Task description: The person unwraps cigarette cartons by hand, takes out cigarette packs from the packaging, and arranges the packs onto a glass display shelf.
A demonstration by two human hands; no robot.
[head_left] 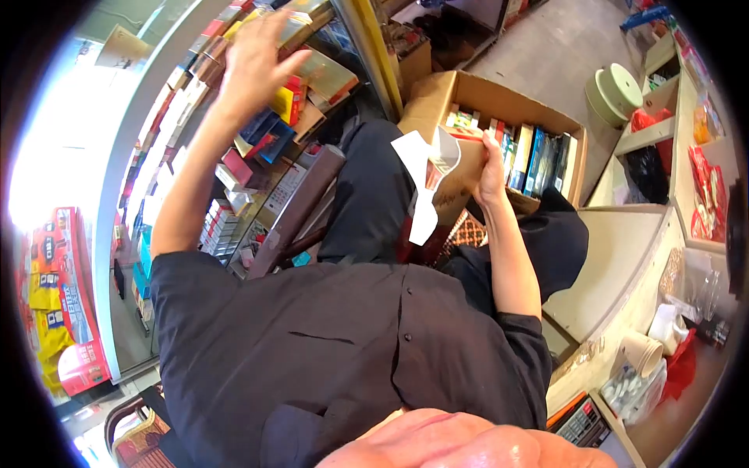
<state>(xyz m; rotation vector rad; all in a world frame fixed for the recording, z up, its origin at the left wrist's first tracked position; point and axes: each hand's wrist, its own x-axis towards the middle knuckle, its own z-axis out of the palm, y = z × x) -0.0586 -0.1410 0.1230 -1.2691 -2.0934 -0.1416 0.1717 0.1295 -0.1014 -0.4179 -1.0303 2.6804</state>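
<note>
My left hand [256, 66] is stretched out over rows of small boxes [199, 66] on the glass-sided shelf, its fingers apart. Whether it touches them I cannot tell. Near its thumb stand yellow and red packs [289, 100] and a tan box [326, 76]. My right hand [490, 170] grips the side of a brownish carton [459, 178] with torn white flaps, held above my lap. Its contents, if any, are hidden. Just behind it, an open cardboard box [433, 100] on the floor contains several packs [534, 160] standing on edge.
A brown chair arm [300, 207] runs beside my left leg. Green round stools [616, 92] stand at the upper right. Along the right is a wooden shelf unit [651, 132] with bags, paper cups [641, 352] and a calculator [581, 425]. Bright packages [62, 288] lie beyond the glass.
</note>
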